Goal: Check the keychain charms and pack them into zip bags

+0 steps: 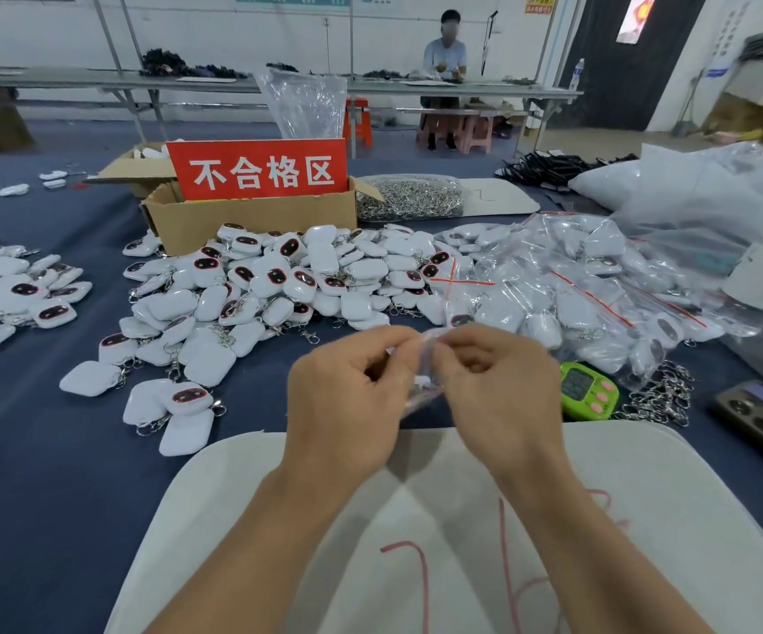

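Left hand [347, 395] and right hand [494, 382] pinched one small zip bag [425, 386] above the white mat [416, 505].
Curled fingers of both gripped its top edge; a white charm seemed to sit inside, though blur obscured it. Loose charms [279, 281] lay heaped on the worktop [27, 473] beyond, filled bags [576, 290] rightward.

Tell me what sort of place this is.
Probably a factory packing bench: a heap of white square keychain charms, a pile of filled clear zip bags, and a red-signed cardboard reject box.

The left hand [347, 395] and right hand [501, 391] are bare, as are both forearms [251, 546].
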Demonstrator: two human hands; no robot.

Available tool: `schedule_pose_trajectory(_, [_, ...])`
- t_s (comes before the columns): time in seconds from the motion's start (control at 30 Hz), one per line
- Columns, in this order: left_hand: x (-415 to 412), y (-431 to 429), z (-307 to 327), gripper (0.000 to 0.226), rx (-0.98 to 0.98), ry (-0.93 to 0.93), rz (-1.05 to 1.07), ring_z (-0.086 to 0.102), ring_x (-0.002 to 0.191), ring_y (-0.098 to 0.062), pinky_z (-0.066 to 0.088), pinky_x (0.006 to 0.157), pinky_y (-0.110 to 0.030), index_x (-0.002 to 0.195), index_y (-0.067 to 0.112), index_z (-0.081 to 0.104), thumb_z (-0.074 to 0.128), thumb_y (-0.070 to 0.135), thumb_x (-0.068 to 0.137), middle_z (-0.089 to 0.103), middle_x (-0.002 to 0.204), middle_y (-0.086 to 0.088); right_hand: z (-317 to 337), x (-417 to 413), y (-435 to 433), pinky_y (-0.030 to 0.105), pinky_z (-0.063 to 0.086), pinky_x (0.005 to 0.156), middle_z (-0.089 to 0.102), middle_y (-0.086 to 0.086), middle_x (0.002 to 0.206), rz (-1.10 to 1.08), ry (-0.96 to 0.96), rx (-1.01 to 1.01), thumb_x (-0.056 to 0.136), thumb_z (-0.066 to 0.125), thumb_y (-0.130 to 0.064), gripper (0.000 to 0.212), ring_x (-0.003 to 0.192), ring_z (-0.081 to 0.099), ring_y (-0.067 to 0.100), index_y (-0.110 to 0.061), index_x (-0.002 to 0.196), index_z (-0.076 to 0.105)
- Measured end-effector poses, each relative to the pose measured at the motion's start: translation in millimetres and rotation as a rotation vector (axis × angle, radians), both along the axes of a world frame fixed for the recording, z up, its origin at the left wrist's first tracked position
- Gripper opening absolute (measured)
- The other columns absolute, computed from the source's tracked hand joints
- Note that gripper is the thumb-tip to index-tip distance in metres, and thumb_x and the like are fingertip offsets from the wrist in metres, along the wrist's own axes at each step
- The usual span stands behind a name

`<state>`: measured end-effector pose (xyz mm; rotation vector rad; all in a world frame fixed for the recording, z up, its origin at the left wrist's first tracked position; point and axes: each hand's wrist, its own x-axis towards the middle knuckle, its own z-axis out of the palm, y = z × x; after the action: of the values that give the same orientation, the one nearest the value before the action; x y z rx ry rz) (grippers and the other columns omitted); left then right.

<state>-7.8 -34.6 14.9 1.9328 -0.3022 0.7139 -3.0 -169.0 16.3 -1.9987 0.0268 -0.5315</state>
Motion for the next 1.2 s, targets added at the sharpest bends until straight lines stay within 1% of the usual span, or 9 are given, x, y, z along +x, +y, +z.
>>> schedule_pose_trajectory(0.13, [9, 10, 10, 0.019, -0.089, 0.035, -0.050, 0.068, 0.075, -0.001, 0.051, 0.071, -0.015, 0.092, 0.048, 0.068, 0.067, 0.030, 0.087, 0.072, 0.079, 0.029, 4, 5, -10, 0.015, 0.050, 0.062, 0.078, -0.012, 0.078, -0.054, -0.094, 0.313, 0.079, 0.054, 0.004, 0.043, 0.077, 0.072, 0.004, -0.032, 0.091, 0.073])
schedule_pose_trajectory(0.23, [15, 14, 14, 0.016, -0.164, 0.042, -0.100, 0.068, 0.076, -0.001, 0.050, 0.072, -0.014, 0.083, 0.039, 0.075, 0.068, 0.026, 0.088, 0.074, 0.080, 0.022, 2, 10, -18, 0.012, 0.051, 0.078, 0.074, -0.014, 0.112, 0.125, -0.063, 0.179, 0.083, 0.051, 0.019, 0.066, 0.100, 0.067, -0.001, -0.035, 0.118, 0.069])
schedule_pose_trajectory(0.37, [18, 15, 17, 0.019, -0.267, 0.087, -0.153, 0.066, 0.072, -0.005, 0.052, 0.070, -0.021, 0.079, 0.039, 0.076, 0.066, 0.024, 0.087, 0.075, 0.077, 0.012, 0, 8, -13, 0.026, 0.058, 0.079, 0.079, -0.002, 0.098, 0.387, 0.032, 0.187, 0.078, 0.076, 0.009, 0.041, 0.089, 0.074, 0.016, -0.025, 0.101, 0.080])
schedule_pose_trajectory(0.53, [19, 24, 21, 0.009, -0.409, 0.179, -0.179, 0.054, 0.062, -0.007, 0.048, 0.062, -0.020, 0.084, 0.043, 0.080, 0.073, 0.039, 0.080, 0.066, 0.066, 0.008, 8, 9, -11, 0.024, 0.053, 0.068, 0.076, 0.011, 0.074, 0.351, 0.091, 0.466, 0.066, 0.076, -0.007, 0.010, 0.064, 0.065, 0.017, -0.013, 0.073, 0.079])
schedule_pose_trajectory(0.63, [19, 37, 25, 0.031, -0.400, 0.222, -0.283, 0.059, 0.070, -0.009, 0.050, 0.068, -0.018, 0.098, 0.039, 0.080, 0.078, 0.053, 0.070, 0.067, 0.074, 0.007, 15, 13, -3, 0.020, 0.040, 0.055, 0.064, 0.007, 0.062, 0.251, 0.057, 0.620, 0.076, 0.079, -0.001, 0.010, 0.053, 0.045, 0.012, -0.008, 0.069, 0.077])
schedule_pose_trajectory(0.73, [18, 46, 26, 0.044, -0.273, 0.185, -0.243, 0.069, 0.077, -0.009, 0.055, 0.073, -0.020, 0.099, 0.044, 0.080, 0.091, 0.020, 0.064, 0.075, 0.084, 0.012, 30, 17, 4, 0.017, 0.039, 0.048, 0.059, 0.004, 0.056, 0.164, -0.008, 0.696, 0.084, 0.073, 0.004, 0.017, 0.047, 0.043, 0.009, -0.005, 0.069, 0.073])
schedule_pose_trajectory(0.87, [19, 50, 30, 0.032, -0.607, 0.202, -0.168, 0.071, 0.065, -0.012, 0.057, 0.065, -0.020, 0.079, 0.020, 0.082, 0.083, -0.010, 0.069, 0.078, 0.073, -0.004, 46, 19, 3, 0.014, 0.042, 0.049, 0.065, 0.003, 0.058, 0.191, -0.111, 0.626, 0.085, 0.074, 0.004, 0.024, 0.049, 0.049, 0.008, -0.012, 0.068, 0.074])
schedule_pose_trajectory(1.03, [21, 50, 31, 0.011, -0.735, 0.232, -0.209, 0.067, 0.059, -0.010, 0.054, 0.062, -0.018, 0.069, 0.019, 0.082, 0.083, 0.016, 0.059, 0.075, 0.067, -0.001, 40, 19, -5, 0.014, 0.045, 0.051, 0.069, -0.001, 0.061, 0.296, -0.060, 0.626, 0.089, 0.069, 0.007, 0.023, 0.051, 0.055, 0.006, -0.011, 0.078, 0.077])
schedule_pose_trajectory(1.2, [24, 46, 23, 0.026, -0.728, 0.300, -0.198, 0.055, 0.057, -0.011, 0.050, 0.061, -0.018, 0.068, 0.017, 0.081, 0.083, 0.038, 0.053, 0.066, 0.062, -0.002, 25, 21, -12, 0.022, 0.043, 0.058, 0.061, 0.005, 0.064, 0.309, 0.016, 0.656, 0.089, 0.075, -0.011, 0.014, 0.060, 0.046, 0.016, -0.011, 0.075, 0.075])
